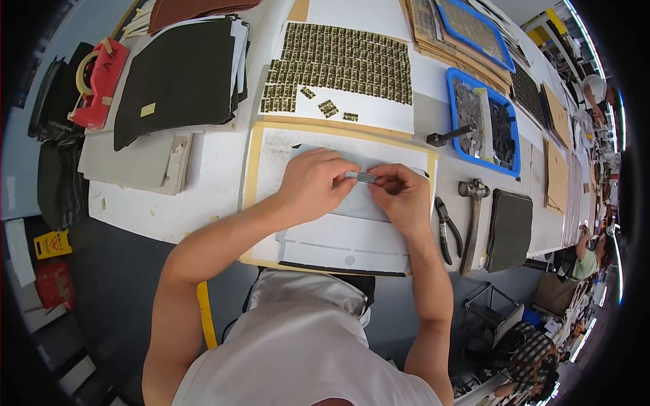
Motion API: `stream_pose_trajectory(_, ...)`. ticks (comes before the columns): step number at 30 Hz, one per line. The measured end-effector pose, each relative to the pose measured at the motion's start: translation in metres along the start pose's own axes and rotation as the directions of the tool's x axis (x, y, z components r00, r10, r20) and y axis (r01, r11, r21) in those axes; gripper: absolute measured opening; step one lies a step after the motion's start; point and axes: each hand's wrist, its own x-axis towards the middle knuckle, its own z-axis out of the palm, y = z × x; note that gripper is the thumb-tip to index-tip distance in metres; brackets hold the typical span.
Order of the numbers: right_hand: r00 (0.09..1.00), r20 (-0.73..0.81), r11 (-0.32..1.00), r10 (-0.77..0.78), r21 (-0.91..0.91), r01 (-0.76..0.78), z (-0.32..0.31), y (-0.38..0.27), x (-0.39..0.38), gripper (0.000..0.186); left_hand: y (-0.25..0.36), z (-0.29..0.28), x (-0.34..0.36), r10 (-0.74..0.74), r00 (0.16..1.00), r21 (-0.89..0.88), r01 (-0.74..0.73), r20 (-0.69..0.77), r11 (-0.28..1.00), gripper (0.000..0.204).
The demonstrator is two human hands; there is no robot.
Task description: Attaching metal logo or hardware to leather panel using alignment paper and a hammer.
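Both hands pinch one small grey strip (365,177) over the white sheet (352,237) at the bench's middle: left hand (313,184) at its nine o'clock end, right hand (402,193) at three o'clock. Pliers (447,229) and a hammer (472,220) lie at three o'clock, just beyond the right hand.

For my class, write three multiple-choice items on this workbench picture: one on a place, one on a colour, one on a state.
1. Where does the hammer lie?
A. right of the pliers
B. inside the tray
C. on the tape dispenser

2. What colour is the tray's rim?
A. red
B. blue
C. green

3. How is the small grey strip held?
A. lying loose
B. in one hand
C. between both hands

Answers: 1 A, it rests just right of the pliers. 2 B, the rim is blue. 3 C, the left hand and right hand each pinch an end.
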Motion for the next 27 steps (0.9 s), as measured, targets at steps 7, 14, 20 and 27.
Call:
stream_pose_trajectory(7, 1.000, -0.029, 0.999, -0.001, -0.049, 0.000, -0.004, -0.017, -0.001, 0.023, 0.002, 0.001, 0.005, 0.055, 0.998, 0.111, -0.054, -0.011, 0.992, 0.014)
stream_pose_trajectory(14, 0.972, -0.026, 0.922, -0.233, -0.323, 0.212, -0.007, -0.008, -0.005, 0.016, 0.013, -0.001, 0.008, -0.021, 0.998, 0.129, 0.014, 0.055, 0.991, 0.008)
stream_pose_trajectory(20, 0.980, -0.039, 0.955, -0.197, -0.234, 0.183, -0.005, -0.011, -0.009, 0.013, 0.014, -0.001, 0.007, -0.060, 0.996, 0.136, 0.051, 0.066, 0.989, 0.008)
stream_pose_trajectory(27, 0.947, 0.007, 0.881, -0.321, -0.366, 0.301, -0.003, -0.008, -0.007, 0.012, 0.018, -0.005, 0.010, -0.075, 0.994, 0.134, 0.064, 0.080, 0.989, 0.010)
